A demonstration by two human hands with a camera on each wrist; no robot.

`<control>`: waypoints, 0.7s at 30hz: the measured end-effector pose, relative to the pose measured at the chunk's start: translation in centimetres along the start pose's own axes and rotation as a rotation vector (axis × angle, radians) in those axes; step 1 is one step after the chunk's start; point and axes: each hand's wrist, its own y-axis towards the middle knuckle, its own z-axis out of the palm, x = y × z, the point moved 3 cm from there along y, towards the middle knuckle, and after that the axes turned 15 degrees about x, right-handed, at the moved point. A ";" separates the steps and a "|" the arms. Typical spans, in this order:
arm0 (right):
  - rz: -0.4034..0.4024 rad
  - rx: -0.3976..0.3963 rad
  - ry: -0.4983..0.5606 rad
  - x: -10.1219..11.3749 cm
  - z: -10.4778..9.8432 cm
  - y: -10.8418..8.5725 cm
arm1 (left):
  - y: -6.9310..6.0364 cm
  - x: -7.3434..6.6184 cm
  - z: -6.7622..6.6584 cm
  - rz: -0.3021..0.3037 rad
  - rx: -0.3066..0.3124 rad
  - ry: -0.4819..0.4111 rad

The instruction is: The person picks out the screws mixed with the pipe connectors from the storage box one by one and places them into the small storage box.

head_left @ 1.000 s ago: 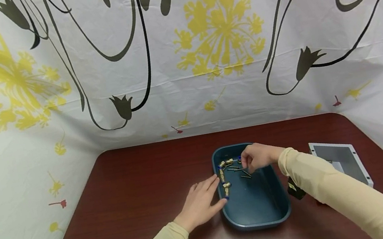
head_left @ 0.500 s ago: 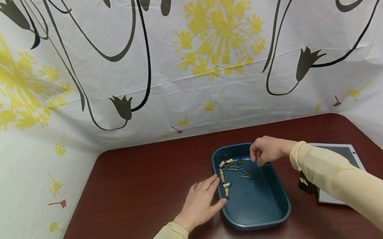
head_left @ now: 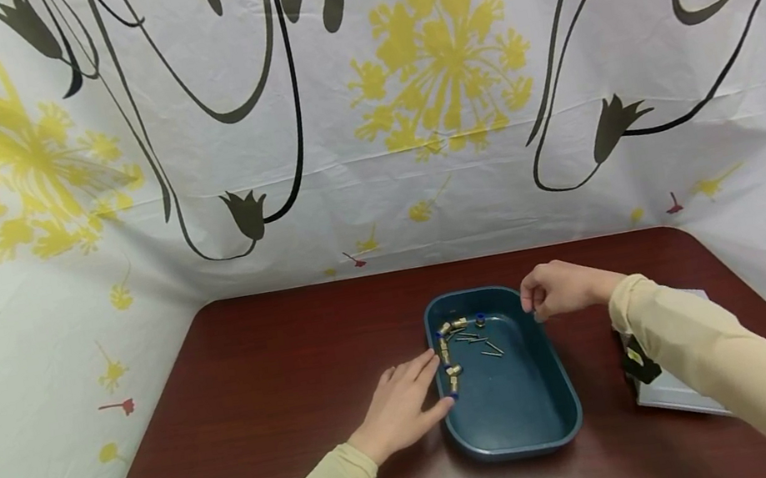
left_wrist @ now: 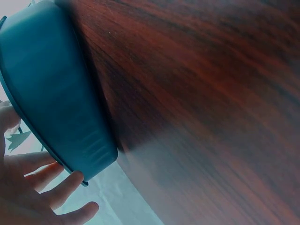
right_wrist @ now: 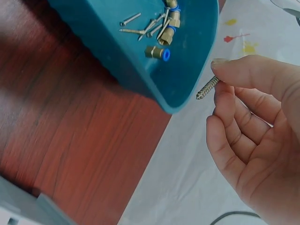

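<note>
Metal screw (right_wrist: 208,87) in the right grip (right_wrist: 263,140)

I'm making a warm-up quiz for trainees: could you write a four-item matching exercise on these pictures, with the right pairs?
1. left hand
2. brass fittings
3. right hand
4. grey box

A. pinching a screw
B. partly hidden by the right sleeve
C. touching the tray's rim
D. lying inside the tray

Pairs: 1-C, 2-D, 3-A, 4-B

Three views shared the blue tray (head_left: 514,411).
The head camera looked forward and down from farther back; the wrist cameras sat close, the left facing the tray's outside, the right its inside.
</note>
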 end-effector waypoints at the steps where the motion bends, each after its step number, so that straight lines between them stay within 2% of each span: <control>1: 0.003 -0.006 0.001 -0.2 -0.1 -0.2 | 0.0 0.0 0.0 0.003 -0.002 0.000; 21: 0.052 -0.081 0.031 -4.1 -1.2 -5.3 | 0.0 0.0 0.0 0.008 -0.006 0.003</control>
